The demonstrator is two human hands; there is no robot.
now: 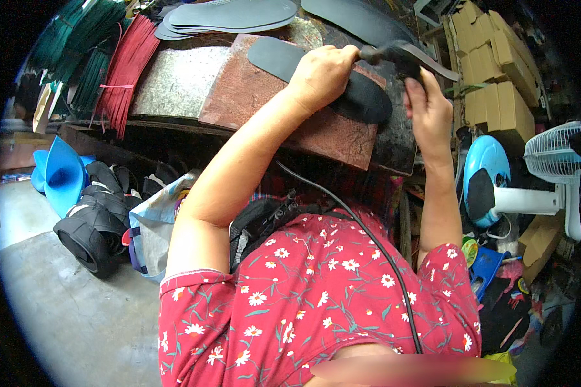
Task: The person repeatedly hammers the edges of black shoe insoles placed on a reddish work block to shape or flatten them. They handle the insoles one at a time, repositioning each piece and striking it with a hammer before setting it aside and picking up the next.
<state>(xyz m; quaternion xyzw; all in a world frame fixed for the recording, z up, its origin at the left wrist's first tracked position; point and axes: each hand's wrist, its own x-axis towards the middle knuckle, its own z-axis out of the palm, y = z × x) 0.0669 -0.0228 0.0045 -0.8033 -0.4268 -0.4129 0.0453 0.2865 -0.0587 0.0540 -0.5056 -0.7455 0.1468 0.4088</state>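
Head view showed our left hand [323,74] closed around a blurred black footwear piece [395,58], just beyond the black sole [372,100]; our right hand [430,106] curled half-open beside it, contact unclear. We judged it light, flexible, best held by its edges.

Looks like footwear workshop: black sole [366,100], stacked grey soles [229,14] on table [174,87], red strip bundle [126,74], cardboard boxes [497,74].

A shoe sole [266,58] lies on a board [239,97] on the table [174,93], stacked soles [229,14] behind, strip bundles [124,71] left; cardboard boxes [497,64] and a fan [529,201] right.
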